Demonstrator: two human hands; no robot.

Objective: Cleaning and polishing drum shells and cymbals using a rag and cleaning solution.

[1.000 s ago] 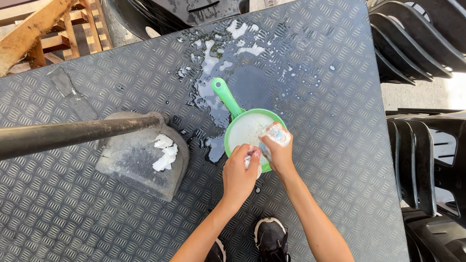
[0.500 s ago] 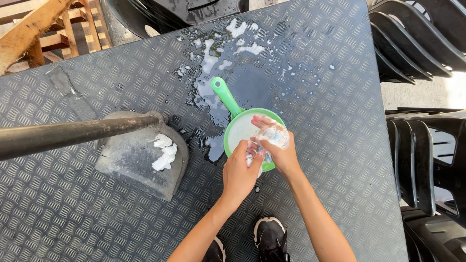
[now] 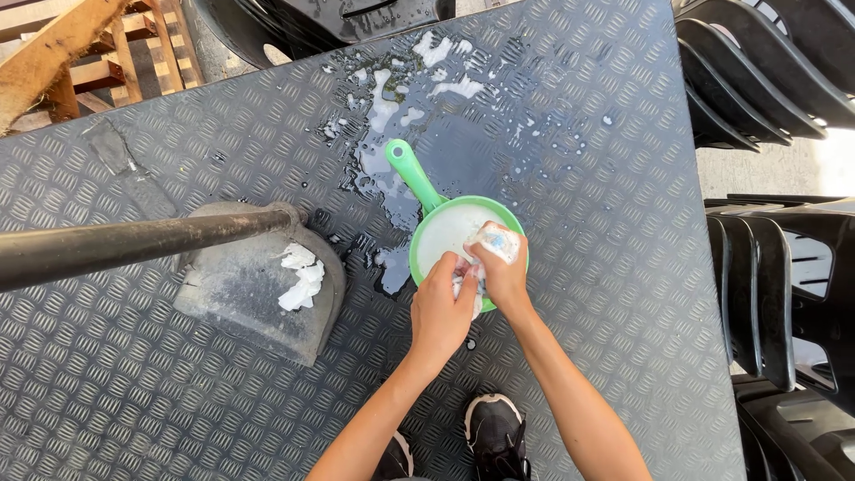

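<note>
since a moment ago the two hands have drawn closer over the bowl's near rim, the packet tipped a little lower. left of the bowl (image 3: 445, 236), a grey dustpan (image 3: 258, 285) lies on the tabletop (image 3: 134, 401) with white scraps in it, its dark handle (image 3: 116, 245) running off left. the left hand (image 3: 441, 312) has its fingers pinched on a white wad at the bowl's rim. the right hand (image 3: 503, 272) has its fingers wrapped around a small packet (image 3: 496, 240) above the bowl. beyond the bowl, a wet white spill (image 3: 427, 98) spreads.
</note>
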